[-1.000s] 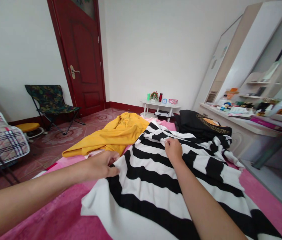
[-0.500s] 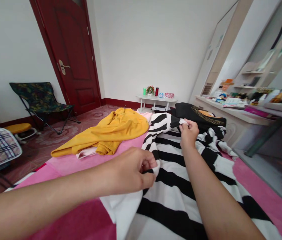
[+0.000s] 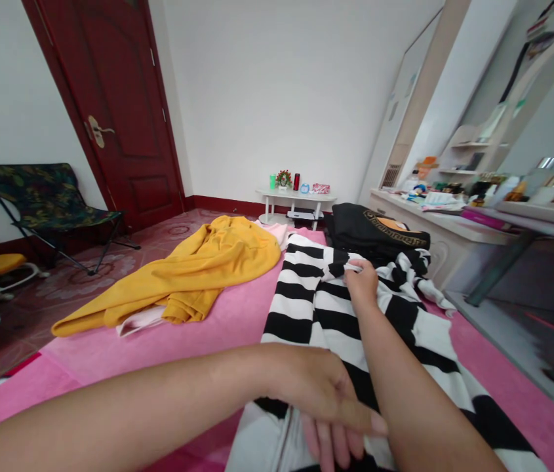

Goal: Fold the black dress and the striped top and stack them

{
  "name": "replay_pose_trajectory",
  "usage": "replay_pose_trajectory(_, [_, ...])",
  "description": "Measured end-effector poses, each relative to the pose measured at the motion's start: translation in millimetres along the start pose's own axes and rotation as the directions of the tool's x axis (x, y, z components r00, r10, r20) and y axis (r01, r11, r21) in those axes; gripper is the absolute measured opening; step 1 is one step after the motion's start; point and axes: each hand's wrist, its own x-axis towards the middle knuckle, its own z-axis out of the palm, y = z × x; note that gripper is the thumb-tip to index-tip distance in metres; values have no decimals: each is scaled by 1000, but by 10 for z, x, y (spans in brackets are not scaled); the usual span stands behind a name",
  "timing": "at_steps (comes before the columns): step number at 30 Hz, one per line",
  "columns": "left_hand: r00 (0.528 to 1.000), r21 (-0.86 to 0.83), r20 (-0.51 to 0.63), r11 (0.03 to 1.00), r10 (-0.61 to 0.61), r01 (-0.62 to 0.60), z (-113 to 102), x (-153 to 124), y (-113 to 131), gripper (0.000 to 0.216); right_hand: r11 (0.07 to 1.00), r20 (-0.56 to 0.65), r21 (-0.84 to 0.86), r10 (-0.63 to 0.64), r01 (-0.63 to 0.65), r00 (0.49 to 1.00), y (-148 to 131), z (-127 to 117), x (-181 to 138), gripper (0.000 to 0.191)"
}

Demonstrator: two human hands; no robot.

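A black-and-white striped shirt [image 3: 294, 305] lies spread over the pink bedding, its left side folded inward along a straight edge. My right hand [image 3: 362, 283] is closed on a bit of the striped cloth near the far end. Closer to me, my left hand [image 3: 323, 393] is over the lower part of the shirt, fingers stretched and pointing down, with no cloth gripped. Its wrist and forearm cross the shirt's near left side and hide part of it.
A yellow sweatshirt [image 3: 217, 262] lies crumpled on the pink bedding [image 3: 158, 354] to the left. Black clothing [image 3: 370, 226] sits behind the shirt. A cluttered dressing table [image 3: 458, 216] stands right; a camouflage folding chair [image 3: 43, 203] and red door [image 3: 124, 111] are left.
My left hand has released the shirt's edge, moved right and toward me, and opened. The striped cloth at left now lies folded flat. My right hand keeps its grip. The view has turned right.
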Motion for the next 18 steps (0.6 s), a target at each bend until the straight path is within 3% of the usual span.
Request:
replay_pose_trajectory(1, [995, 69, -84, 996, 55, -49, -138, 30, 48, 36, 1000, 2, -25, -9, 9, 1000, -22, -7, -24, 27])
replay_pose_trajectory(2, [953, 206, -262, 973, 154, -101, -294, 69, 77, 33, 998, 5, -52, -19, 20, 1000, -52, -14, -46, 28])
replay_pose_trajectory(3, [838, 376, -464, 920, 287, -107, -462, 120, 80, 28, 996, 11, -81, -30, 31, 999, -85, -22, -67, 28])
replay_pose_trajectory(4, [665, 526, -620, 849, 417, -42, -633, 184, 55, 27, 993, 17, -108, -41, 42, 999, -118, -30, -86, 29])
replay_pose_trajectory(5, [490, 618, -704, 784, 514, 66, -799, 258, 1, 32, 990, 25, -133, -49, 52, 998, -148, -38, -104, 30])
replay_pose_trajectory(6, [377, 650, -738, 739, 560, 176, -949, 340, -76, 42, 985, 34, -160, -56, 60, 998, -174, -47, -122, 31])
replay_pose_trajectory(7, [330, 640, -764, 717, 555, 277, -1076, 424, -168, 53, 979, 47, -192, -60, 68, 997, -196, -56, -141, 32])
replay_pose_trajectory(9, [379, 595, -801, 691, 464, 411, -1245, 577, -359, 68, 955, 101, -283, -57, 84, 993, -239, -72, -181, 34])
replay_pose_trajectory(12, [468, 585, -800, 657, 375, 475, -1309, 709, -542, 72, 856, 283, -500, 20, 129, 959, -356, -82, -232, 37])
replay_pose_trajectory(15, [479, 604, -786, 647, 390, 465, -1279, 719, -570, 70, 683, 415, -691, 108, 236, 903, -593, -45, -203, 33])
replay_pose_trajectory(18, [492, 626, -767, 647, 412, 434, -1264, 680, -545, 65, 601, 448, -706, -29, 374, 893, -872, 120, -30, 28])
